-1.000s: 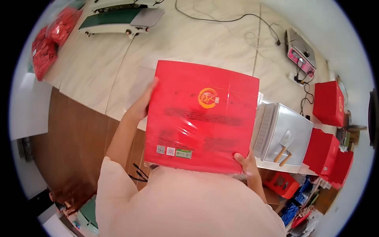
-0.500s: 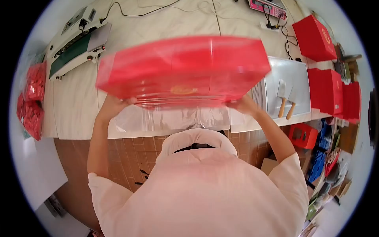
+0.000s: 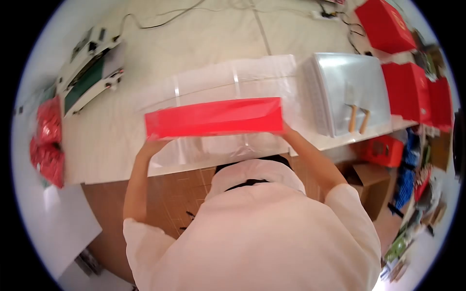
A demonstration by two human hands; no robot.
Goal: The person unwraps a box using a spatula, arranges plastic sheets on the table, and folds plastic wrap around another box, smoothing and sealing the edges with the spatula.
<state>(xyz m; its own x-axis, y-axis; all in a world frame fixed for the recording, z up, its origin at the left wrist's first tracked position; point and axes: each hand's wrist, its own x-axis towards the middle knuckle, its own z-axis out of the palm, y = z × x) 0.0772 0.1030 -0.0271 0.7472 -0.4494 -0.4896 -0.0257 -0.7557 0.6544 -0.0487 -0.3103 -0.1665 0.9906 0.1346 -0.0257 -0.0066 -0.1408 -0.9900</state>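
Note:
A long red box (image 3: 213, 118) is held upright between my two hands, close over the table's near side. My left hand (image 3: 156, 145) grips its lower left end, with most of the fingers hidden behind the box. At the lower right corner my right hand (image 3: 288, 131) holds it, fingers also partly hidden. Clear plastic film (image 3: 262, 68) lies spread on the table beneath and behind the box, showing creases and shiny strips.
Right of the film stands a stack of metal trays (image 3: 349, 72), two wooden-handled spatulas (image 3: 353, 118) on top. Red boxes (image 3: 405, 92) line the right edge. A sealing machine (image 3: 92, 72) sits at left, near red packets in plastic (image 3: 48, 121). A black cable (image 3: 160, 26) crosses the back.
The red box has come down and nearer to me, its broad top turned out of view. Both hands moved with it, and the film behind it now shows.

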